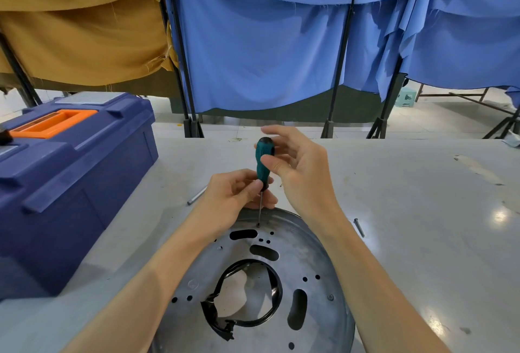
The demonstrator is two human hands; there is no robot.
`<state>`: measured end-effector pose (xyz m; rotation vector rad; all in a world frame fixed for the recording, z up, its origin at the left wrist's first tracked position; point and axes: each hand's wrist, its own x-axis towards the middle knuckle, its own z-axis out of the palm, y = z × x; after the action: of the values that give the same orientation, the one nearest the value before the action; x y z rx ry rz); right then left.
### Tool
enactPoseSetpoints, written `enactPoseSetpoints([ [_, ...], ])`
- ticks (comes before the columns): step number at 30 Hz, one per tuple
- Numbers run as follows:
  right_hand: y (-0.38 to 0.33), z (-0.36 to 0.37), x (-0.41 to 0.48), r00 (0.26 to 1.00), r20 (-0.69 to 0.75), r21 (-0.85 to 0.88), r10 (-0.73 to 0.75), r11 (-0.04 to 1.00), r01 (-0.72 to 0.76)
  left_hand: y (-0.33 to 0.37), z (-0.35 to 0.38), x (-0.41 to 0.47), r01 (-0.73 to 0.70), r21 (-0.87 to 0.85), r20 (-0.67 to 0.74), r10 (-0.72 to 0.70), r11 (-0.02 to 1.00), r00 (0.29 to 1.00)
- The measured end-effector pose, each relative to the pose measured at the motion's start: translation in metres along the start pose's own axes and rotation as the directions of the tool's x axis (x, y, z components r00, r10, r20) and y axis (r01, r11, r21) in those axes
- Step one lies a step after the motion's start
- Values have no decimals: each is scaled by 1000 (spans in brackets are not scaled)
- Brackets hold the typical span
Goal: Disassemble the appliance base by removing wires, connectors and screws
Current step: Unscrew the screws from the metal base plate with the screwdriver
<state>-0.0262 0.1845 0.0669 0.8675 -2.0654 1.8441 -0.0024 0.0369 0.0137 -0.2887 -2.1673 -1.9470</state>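
A round grey metal appliance base (306,259) lies on the table in front of me, with slots, small holes and a black wire loop (250,321) in its central opening. A green-handled screwdriver (264,159) stands upright, its tip on a screw (258,225) near the base's far rim. My left hand (233,198) pinches the screwdriver at the bottom of the handle. Above it, my right hand (298,167) holds the upper handle between thumb and fingers, the other fingers spread. Another screw (331,297) sits on the base's right side.
A blue toolbox (70,172) with an orange handle stands at the left. A loose long screw (359,227) lies right of the base, and a metal bit (197,196) lies left of my left hand. Blue and tan curtains hang behind the table.
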Motion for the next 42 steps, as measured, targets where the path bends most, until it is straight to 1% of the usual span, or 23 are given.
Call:
enactPoseSetpoints([
  [3, -1, 4, -2, 998, 51, -41, -33, 999, 35, 0, -1, 0, -26, 89, -53, 31, 996, 998],
  [5, 0, 5, -2, 997, 57, -96, -43, 994, 48, 2, -1, 0, -47, 134, -31, 51, 990, 998],
  [7, 1, 3, -1, 999, 21, -87, -29, 996, 31, 3, 1, 0, -52, 66, 12, 52, 996, 999],
  [8, 1, 2, 0, 1000, 5, -61, -14, 998, 15, 2, 1, 0, -41, 30, 15, 40, 999, 999],
  [10, 1, 0, 0, 1000, 5, -18, 2, 1000, -2, 1, 1, 0, -18, 17, 2, 18, 1000, 1000],
  [12, 0, 2, -1, 999, 39, -17, -21, 1000, 21, 0, 1, 0, -28, 53, -28, 30, 998, 999],
  [15, -1, 5, -3, 997, 61, -82, -46, 995, 51, 3, 0, 0, -46, 163, -63, 57, 986, 996],
  [16, 0, 5, -2, 998, 47, -91, -45, 995, 49, 4, 0, 0, -44, 148, -46, 51, 988, 998],
  [19, 1, 1, 0, 1000, -5, -52, -17, 998, 17, 3, 0, 0, -13, 16, -13, 13, 1000, 1000],
  [21, 1, 0, 0, 1000, 6, -27, -7, 1000, 8, 1, 0, 0, -7, 13, -31, 7, 1000, 1000],
  [23, 1, 2, -1, 999, 45, -23, -26, 999, 27, 2, -2, 0, -23, 50, -53, 26, 998, 998],
  [25, 0, 4, -2, 997, 63, -69, -49, 996, 53, 4, -3, 0, -52, 157, -70, 64, 986, 995],
  [26, 1, 4, -2, 997, 57, -92, -55, 994, 60, 5, -4, 0, -58, 172, -56, 68, 983, 996],
  [27, 1, 4, -1, 998, 40, -94, -54, 994, 58, 5, -2, 0, -57, 130, -36, 62, 990, 997],
  [29, 1, 1, -1, 1000, 6, -44, -25, 999, 26, 5, 0, 0, -30, 48, -15, 31, 998, 999],
  [31, 1, 0, 0, 1000, 15, 4, 4, 1000, -5, 4, 1, 0, -10, 31, -17, 10, 999, 1000],
  [33, 0, 2, 0, 998, 55, 12, -10, 1000, 9, 3, 0, 0, -19, 25, -39, 20, 1000, 999],
  [35, -1, 4, -2, 997, 74, -33, -31, 999, 34, 4, 0, 0, -38, 53, -62, 42, 998, 997],
  [37, 1, 4, -2, 998, 49, -74, -33, 997, 37, 5, 1, 0, -39, 63, -37, 41, 997, 998],
  [39, 1, 1, -1, 1000, 19, -40, -10, 999, 11, 5, 1, 0, -22, 34, -17, 23, 999, 1000],
  [42, 1, 0, 0, 999, 39, 33, 11, 999, -12, 3, 0, 0, -8, 25, -31, 9, 1000, 999],
])
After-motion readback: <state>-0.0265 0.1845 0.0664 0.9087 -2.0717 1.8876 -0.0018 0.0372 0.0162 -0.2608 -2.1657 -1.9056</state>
